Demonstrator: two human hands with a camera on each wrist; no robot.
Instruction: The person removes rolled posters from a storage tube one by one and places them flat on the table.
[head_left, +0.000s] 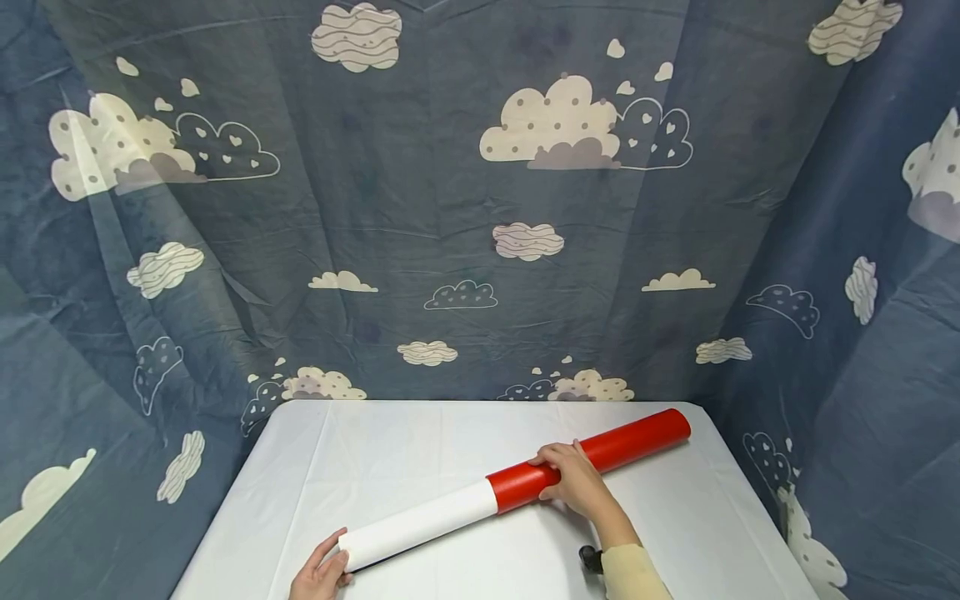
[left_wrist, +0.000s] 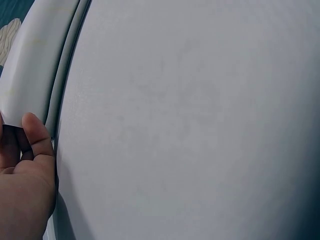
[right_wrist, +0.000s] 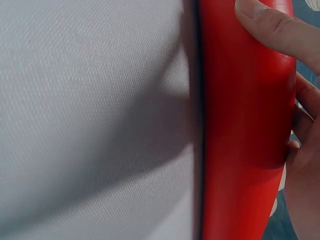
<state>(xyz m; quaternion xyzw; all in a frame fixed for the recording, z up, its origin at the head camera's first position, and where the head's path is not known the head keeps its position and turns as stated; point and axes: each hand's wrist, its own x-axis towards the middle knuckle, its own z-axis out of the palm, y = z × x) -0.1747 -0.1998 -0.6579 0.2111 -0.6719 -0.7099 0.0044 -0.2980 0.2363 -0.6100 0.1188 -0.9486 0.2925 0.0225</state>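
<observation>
A long roll lies slantwise over the white table, its left part a white roll (head_left: 420, 523) and its right part a red roll (head_left: 637, 439). The white part runs up to the red edge near the middle. At the white end, my left hand (head_left: 321, 573) pinches the rim between thumb and fingers; a long seam shows along the white roll (left_wrist: 37, 60) in the left wrist view. My right hand (head_left: 573, 482) grips the red part from above, fingers over the far side and thumb on the near side. In the right wrist view the thumb presses the red roll (right_wrist: 240, 125).
The white cloth-covered table (head_left: 697, 517) extends around the roll. A dark blue curtain (head_left: 420, 192) with cloud prints hangs behind it and down both sides. A small black device (head_left: 591, 558) sits at the right wrist, beside the yellow sleeve (head_left: 633, 575).
</observation>
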